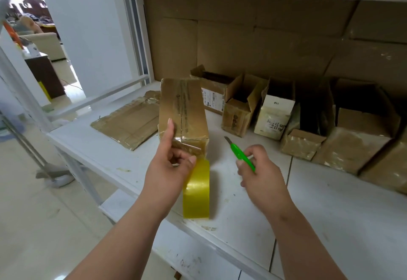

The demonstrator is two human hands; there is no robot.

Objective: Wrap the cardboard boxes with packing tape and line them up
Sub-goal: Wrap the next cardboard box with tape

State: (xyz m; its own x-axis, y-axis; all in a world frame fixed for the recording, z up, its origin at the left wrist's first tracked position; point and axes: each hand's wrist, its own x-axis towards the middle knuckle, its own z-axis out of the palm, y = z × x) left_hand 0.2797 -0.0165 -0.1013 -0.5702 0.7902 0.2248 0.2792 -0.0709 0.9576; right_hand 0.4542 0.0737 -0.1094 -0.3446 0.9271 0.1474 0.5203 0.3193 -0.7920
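On the white surface (330, 209), the left hand (169, 169) gripped the taped cardboard box (184, 112) upright, yellow tape roll (197, 193) hanging below. The right hand (259, 174) pinched the green cutter (241, 154). Advisable: tension the tape and slice close to the box, blade away from fingers.

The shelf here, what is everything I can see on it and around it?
taped box: one, brown, standing at the middle of the shelf, held by the left hand
tape roll: one, yellow, on edge below the taped box
utility knife: one, green, blade out, in the right hand
flattened cardboard: one, brown, lying left of the taped box
open boxes: several, brown and one cream, in a row along the back right
cardboard sheets: brown, lining the back wall
shelf: one, white
left hand: grips the taped box's near end
right hand: pinches the utility knife
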